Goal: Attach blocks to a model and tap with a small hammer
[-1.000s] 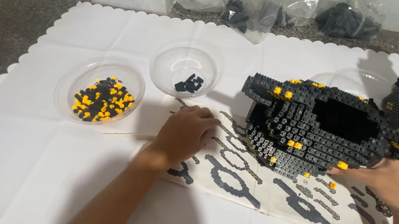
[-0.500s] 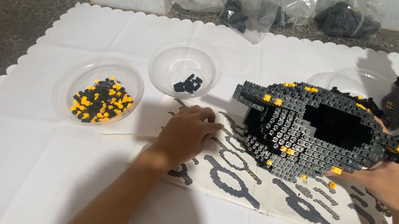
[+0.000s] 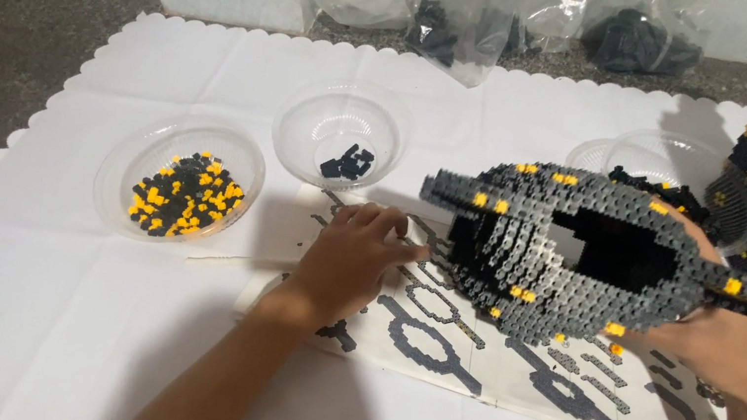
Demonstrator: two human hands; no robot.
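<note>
Model (image 3: 575, 262) of black bricks now tipped up off the instruction sheet (image 3: 469, 365), right hand (image 3: 722, 345) gripping underneath, left hand (image 3: 350, 261) resting w/ fingers curled on sheet.

Brick model (image 3: 575, 262) – studded matt plastic; bowls (image 3: 182, 175) – clear glossy plastic; instruction sheet (image 3: 470, 355) – smooth paper.

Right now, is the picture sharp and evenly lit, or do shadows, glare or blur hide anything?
Head view: light is soft and even; the left hand and its forearm cast a faint shadow on the white cloth. The clear bowls show slight glare on their rims. The dark brick model, held by the right hand, is a little soft, and its hollow is too dark to read.
</note>
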